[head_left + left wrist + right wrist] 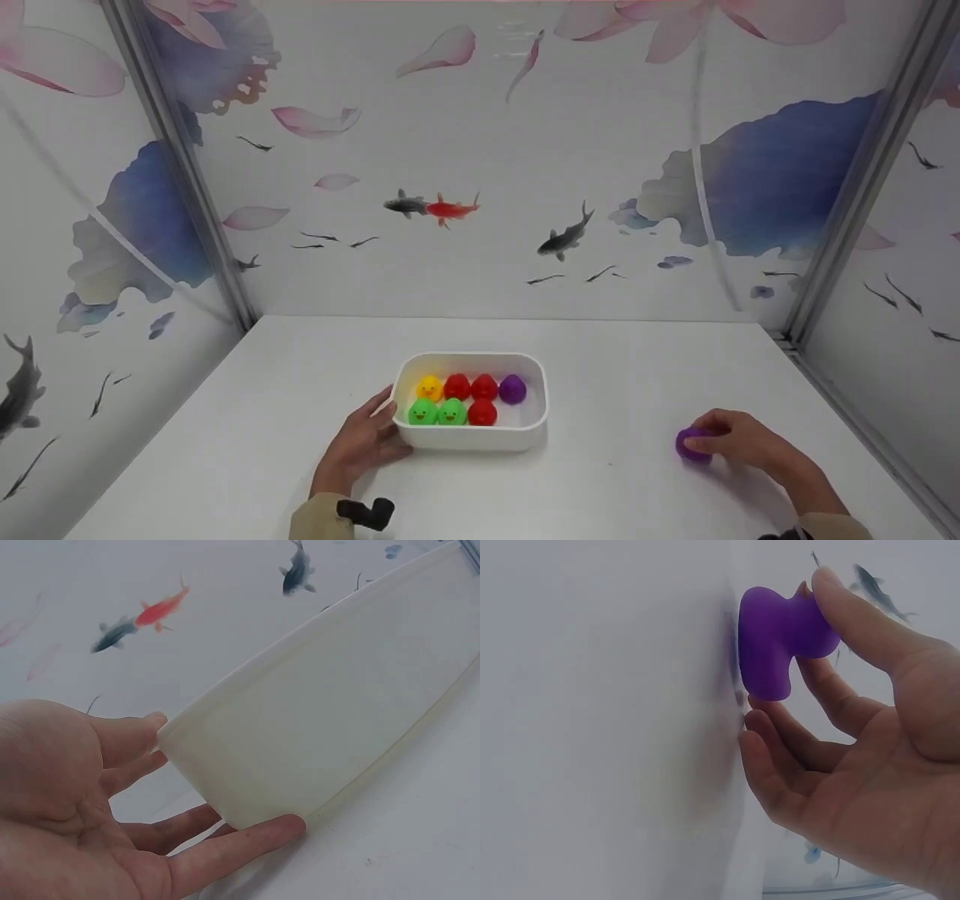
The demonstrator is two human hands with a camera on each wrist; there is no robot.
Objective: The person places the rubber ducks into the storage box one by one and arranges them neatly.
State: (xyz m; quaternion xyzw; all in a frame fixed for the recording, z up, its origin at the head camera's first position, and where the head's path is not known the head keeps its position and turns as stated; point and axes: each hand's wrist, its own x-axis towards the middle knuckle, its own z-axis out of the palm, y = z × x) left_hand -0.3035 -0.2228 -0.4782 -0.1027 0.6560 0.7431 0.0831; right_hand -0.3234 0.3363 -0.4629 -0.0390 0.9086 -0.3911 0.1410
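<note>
A white plastic box (471,438) stands on the table, and my left hand (363,442) holds its left end. In the left wrist view, one digit reaches the rim while another lies along the bottom of the box's long wall (315,697). To the right, my right hand (742,441) pinches a purple toy duck (691,445) between thumb and fingers. That duck (769,645) is close against the tabletop in the right wrist view, its head under the thumb. Inside the box sit a yellow duck (429,388), two green ducks (423,412), three red ones (482,412) and a purple one (513,389).
The white table (600,375) is bounded by printed panels (480,150) at the back and both sides. Metal posts (187,172) mark the corners. Between the box and my right hand lies a stretch of bare tabletop.
</note>
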